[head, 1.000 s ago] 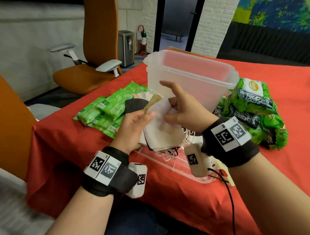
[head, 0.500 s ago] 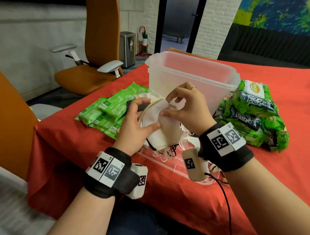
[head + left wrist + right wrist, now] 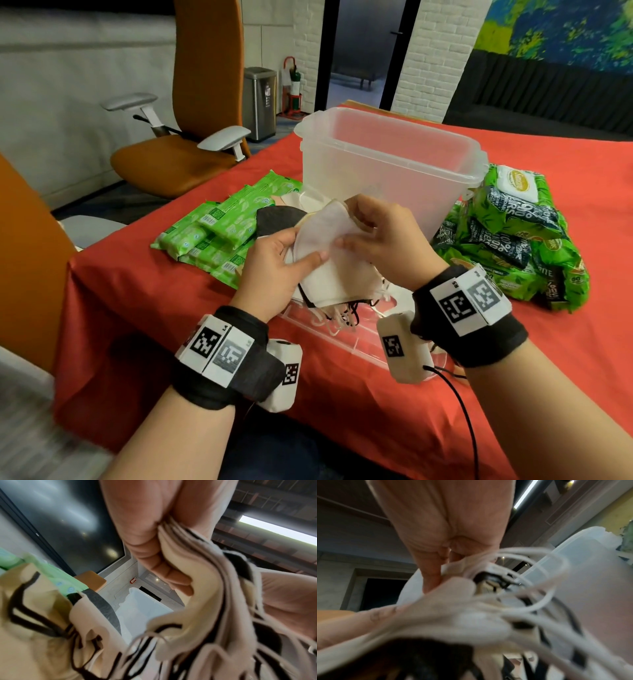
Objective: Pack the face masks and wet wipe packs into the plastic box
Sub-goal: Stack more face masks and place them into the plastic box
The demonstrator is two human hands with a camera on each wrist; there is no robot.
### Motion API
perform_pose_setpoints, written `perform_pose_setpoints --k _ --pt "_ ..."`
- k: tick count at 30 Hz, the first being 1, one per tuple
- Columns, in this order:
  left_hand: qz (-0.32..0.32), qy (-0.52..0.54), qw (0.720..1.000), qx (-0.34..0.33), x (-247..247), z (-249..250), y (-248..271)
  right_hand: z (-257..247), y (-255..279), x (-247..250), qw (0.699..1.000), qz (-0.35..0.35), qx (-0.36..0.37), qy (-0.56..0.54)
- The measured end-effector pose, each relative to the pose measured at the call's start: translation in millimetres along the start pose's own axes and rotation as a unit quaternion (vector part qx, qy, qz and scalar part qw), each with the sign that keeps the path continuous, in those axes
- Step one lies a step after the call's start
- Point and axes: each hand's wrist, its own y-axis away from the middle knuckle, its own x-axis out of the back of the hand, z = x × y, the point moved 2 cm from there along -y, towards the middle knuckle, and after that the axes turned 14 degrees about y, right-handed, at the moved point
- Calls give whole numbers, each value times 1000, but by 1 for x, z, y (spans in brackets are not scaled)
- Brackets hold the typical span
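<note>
Two hands on one stack of face masks (image 3: 329, 270), held just above the clear lid (image 3: 359, 337) that lies flat near the tabletop's front edge. Left hand (image 3: 274, 270) grips the stack's left side, thumb on top of the white mask, fingers curled under; left wrist view confirms several mask layers pinched between thumb and fingers (image 3: 164, 566). Right hand (image 3: 387, 246) pinches the stack's upper right edge, fingers curled around it; right wrist view is blurred but shows fingertips closed on a mask edge, ear loops (image 3: 530, 577) dangling loose. Black mask (image 3: 277, 219) sticks out behind the left hand. Plastic box (image 3: 387, 171) stands open and upright mid-table, directly behind the hands; its inside looks bare as far as visible. Small light-green wet wipe packs (image 3: 219, 229) lie left of the box toward the left edge of the red tablecloth (image 3: 137, 291). Large dark-green wet wipe packs (image 3: 513, 233) are piled on the box's right side, touching it. Orange chair (image 3: 191, 137) beyond the left edge.
</note>
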Motion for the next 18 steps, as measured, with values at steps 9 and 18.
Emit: perform_pose_setpoints --k 9,18 --pt "3 157 985 72 -6 13 1 3 7 -6 965 53 -116 -230" --pt "-24 103 993 58 -9 17 0 3 4 8 963 47 -132 -230"
